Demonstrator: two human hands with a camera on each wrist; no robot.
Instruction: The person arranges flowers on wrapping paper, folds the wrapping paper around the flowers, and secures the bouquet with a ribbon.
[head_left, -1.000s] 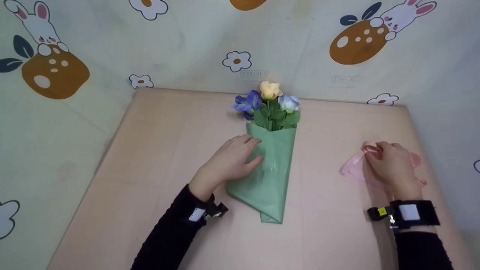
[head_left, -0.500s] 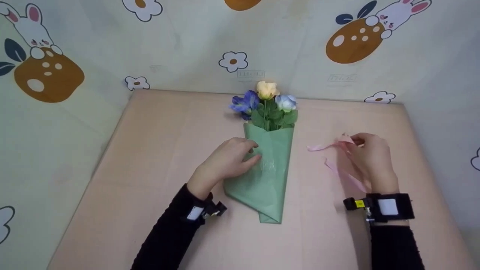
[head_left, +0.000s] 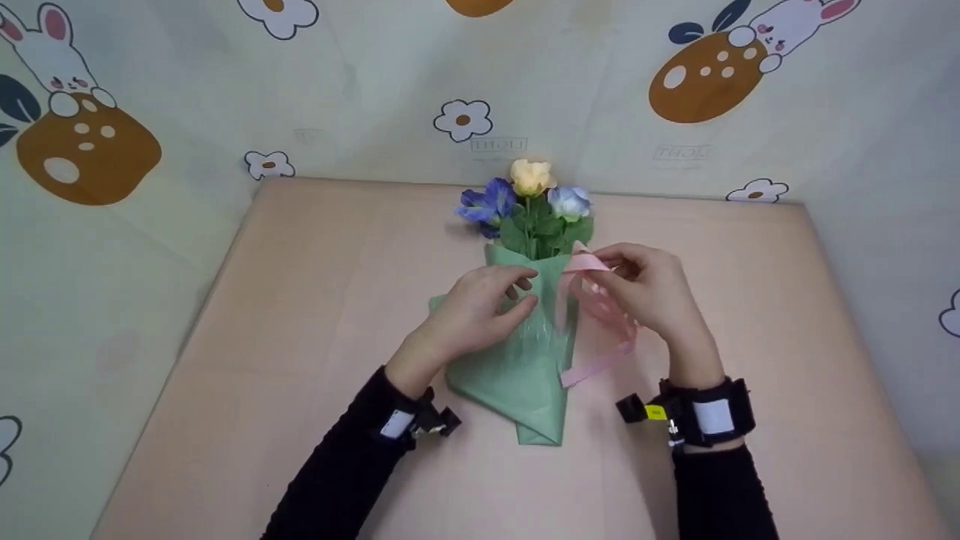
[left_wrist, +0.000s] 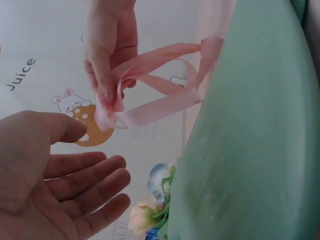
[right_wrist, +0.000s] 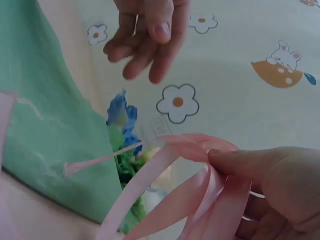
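A bouquet lies on the table in green wrapping paper (head_left: 517, 375), its blue flower (head_left: 487, 204), cream rose (head_left: 532, 178) and pale blue flower (head_left: 570, 203) showing at the top. Pink ribbon (head_left: 585, 262) is pinched between thumb and fingers of my right hand (head_left: 652, 289), its loops and tails hanging over the paper's right edge. In the right wrist view the ribbon (right_wrist: 200, 200) is looped several times. My left hand (head_left: 480, 307) hovers over the wrapping with fingers loosely spread and nothing in them; the left wrist view shows its palm (left_wrist: 30, 175) facing the ribbon.
The bouquet lies on a pale pink tabletop (head_left: 322, 300). Behind it rises a light backdrop (head_left: 360, 90) printed with rabbits, orange fruit and flowers. Both wrists carry black camera straps, the left (head_left: 405, 420) close to the paper's lower left edge.
My right hand has picked up the pink ribbon from the table's right side and carried it left to the bouquet. The left hand has lifted slightly off the paper.
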